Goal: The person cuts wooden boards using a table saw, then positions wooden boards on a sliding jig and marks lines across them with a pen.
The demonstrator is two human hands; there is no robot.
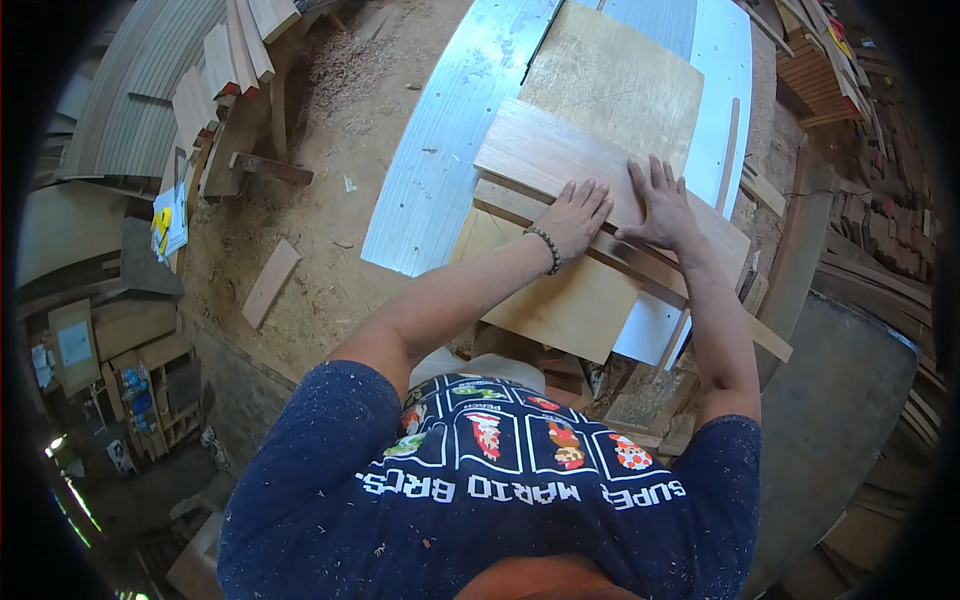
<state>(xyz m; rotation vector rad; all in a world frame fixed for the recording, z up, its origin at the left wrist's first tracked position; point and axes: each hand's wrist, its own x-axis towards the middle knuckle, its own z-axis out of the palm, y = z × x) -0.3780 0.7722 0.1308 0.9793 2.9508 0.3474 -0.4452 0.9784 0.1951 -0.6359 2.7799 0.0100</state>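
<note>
A wide, pale wooden board (545, 150) lies at a slant across the work table. My left hand (577, 218), with a beaded bracelet at the wrist, rests flat on the board's near edge, fingers stretched forward. Just to its right, my right hand (662, 212) presses on the same board with fingers spread and thumb pointing toward the left hand. Along the near side of the board runs a narrow wooden strip (508, 206), partly covered by my left hand. Plywood (615, 80) shows beyond the board, and a lighter plywood sheet (555, 310) shows on the near side.
The table top (440, 150) is pale and metallic-looking, with a thin strip (729, 155) along its right side. Stacked planks (235, 55) stand at the far left. An offcut (271, 284) lies on the dusty floor. A dark grey panel (840, 400) is at the right.
</note>
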